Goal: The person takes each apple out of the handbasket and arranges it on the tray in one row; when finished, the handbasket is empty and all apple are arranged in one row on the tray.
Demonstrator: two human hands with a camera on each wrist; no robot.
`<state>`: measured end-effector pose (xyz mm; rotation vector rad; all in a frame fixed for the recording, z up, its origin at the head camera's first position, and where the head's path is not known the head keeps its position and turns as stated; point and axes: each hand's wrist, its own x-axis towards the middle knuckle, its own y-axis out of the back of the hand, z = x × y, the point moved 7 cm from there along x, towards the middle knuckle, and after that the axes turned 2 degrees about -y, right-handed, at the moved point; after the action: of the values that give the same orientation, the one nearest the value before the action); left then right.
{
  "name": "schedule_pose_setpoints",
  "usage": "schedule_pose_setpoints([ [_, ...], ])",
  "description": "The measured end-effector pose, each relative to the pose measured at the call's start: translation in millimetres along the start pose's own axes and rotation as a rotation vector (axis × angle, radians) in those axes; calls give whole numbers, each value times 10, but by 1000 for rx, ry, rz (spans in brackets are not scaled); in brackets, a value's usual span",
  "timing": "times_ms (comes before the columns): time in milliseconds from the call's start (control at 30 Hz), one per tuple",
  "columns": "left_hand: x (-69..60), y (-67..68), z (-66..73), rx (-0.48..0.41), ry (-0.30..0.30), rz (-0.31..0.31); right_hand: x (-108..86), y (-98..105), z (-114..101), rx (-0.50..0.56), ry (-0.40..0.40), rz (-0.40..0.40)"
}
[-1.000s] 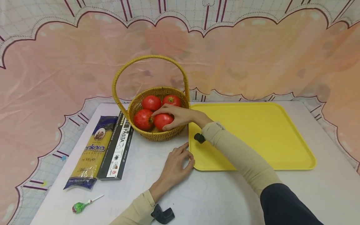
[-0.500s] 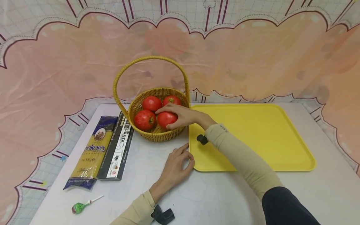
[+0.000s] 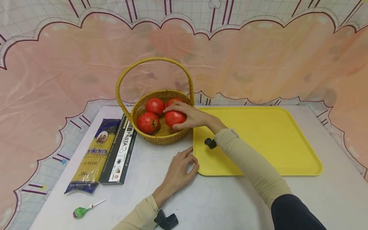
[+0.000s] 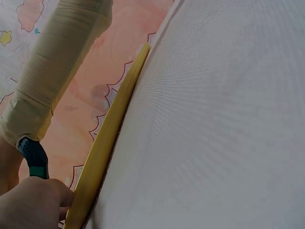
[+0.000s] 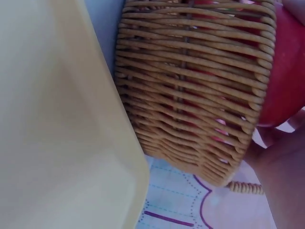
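In the head view my right hand grips a red apple at the right side of the wicker basket. Two more apples, a front one and a back one, lie in the basket. Another apple at the back right is partly hidden by my hand. The right wrist view shows the held apple at the basket's rim, with fingers below it. My left hand rests on the table, its fingertips touching the left edge of the yellow tray.
A pasta packet and a black-and-white pasta box lie left of the basket. Nearer the front is a green-wrapped lollipop. The basket's tall handle arches above it. A patterned cloth hangs behind the table.
My right hand has drawn the gripped apple rightward and slightly up, away from the front-left apple toward the basket's right rim. The left hand stays at the tray.
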<state>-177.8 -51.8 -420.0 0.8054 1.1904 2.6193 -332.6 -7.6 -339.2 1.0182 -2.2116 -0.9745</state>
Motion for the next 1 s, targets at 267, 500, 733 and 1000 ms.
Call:
schedule_pose_setpoints([
  [267, -7, -17, -8, -9, 2, -3, -100, 102, 10, 23, -42, 14],
  [500, -12, -18, -2, -14, 5, -2, -160, 187, 19, 17, -49, 44],
  [733, -7, -1, 6, -24, 3, -6, -231, 300, 17, 23, -57, 73],
  [1000, -4, -2, -3, -26, 15, -11, -340, 441, 71, 1, -61, 133],
])
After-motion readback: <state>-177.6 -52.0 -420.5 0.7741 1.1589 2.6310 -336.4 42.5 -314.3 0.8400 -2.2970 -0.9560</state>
